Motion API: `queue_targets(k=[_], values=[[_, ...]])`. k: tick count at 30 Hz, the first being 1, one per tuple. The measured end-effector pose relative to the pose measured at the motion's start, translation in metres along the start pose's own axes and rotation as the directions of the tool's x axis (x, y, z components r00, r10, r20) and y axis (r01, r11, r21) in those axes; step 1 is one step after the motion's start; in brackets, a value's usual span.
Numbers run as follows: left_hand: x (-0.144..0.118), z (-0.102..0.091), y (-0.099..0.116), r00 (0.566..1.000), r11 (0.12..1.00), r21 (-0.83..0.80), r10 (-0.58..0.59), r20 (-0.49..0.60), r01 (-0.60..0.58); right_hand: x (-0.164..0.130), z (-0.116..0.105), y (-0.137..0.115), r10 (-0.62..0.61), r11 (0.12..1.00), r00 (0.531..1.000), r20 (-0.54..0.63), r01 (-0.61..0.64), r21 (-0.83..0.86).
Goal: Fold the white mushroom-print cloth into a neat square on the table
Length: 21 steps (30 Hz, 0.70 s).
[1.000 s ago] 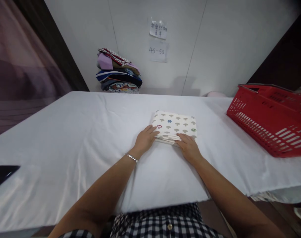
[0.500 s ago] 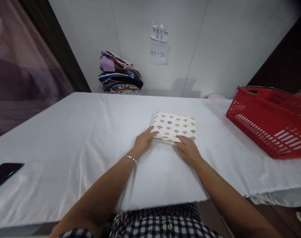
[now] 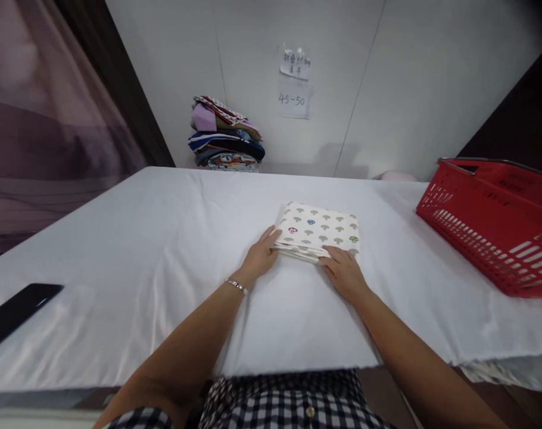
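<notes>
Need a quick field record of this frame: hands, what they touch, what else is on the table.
left hand: flat on the table, fingertips at the near left corner of the folded cloth
right hand: fingers on the near edge of the folded cloth
folded cloth: cream with a mushroom print, folded into a rectangle, lying flat
table: covered by a white sheet
red basket: at the right end, tilted
clothes stack: folded, by the far wall
phone: dark, near left edge
wall notes: lower one reads 45-50
</notes>
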<state>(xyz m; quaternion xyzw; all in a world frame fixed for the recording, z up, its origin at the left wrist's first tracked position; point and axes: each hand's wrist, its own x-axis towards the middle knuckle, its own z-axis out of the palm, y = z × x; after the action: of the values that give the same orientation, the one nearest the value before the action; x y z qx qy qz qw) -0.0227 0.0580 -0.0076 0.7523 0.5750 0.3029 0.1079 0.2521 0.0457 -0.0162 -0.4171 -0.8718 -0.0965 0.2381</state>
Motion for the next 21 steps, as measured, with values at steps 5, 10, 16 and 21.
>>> queue_targets(k=[5, 10, 16, 21], values=[[-0.004, -0.002, 0.002, 0.994, 0.997, 0.0, 0.076, -0.072, -0.076, 0.0, 0.001, 0.001, -0.005, 1.0, 1.0, -0.011, 0.005, 0.021], [0.002, 0.004, 0.003, 0.971, 0.975, 0.012, 0.224, -0.078, -0.224, 0.0, -0.002, 0.001, -0.009, 0.999, 1.0, -0.009, 0.01, 0.036], [0.005, 0.01, -0.003, 0.976, 0.978, 0.032, 0.207, -0.066, -0.205, 0.0, -0.003, 0.0, -0.009, 1.0, 1.0, -0.024, 0.009, 0.025], [0.003, 0.007, 0.009, 0.951, 0.964, 0.098, 0.261, -0.165, -0.248, -0.001, 0.001, 0.0, -0.003, 1.0, 1.0, -0.031, 0.003, -0.006]])
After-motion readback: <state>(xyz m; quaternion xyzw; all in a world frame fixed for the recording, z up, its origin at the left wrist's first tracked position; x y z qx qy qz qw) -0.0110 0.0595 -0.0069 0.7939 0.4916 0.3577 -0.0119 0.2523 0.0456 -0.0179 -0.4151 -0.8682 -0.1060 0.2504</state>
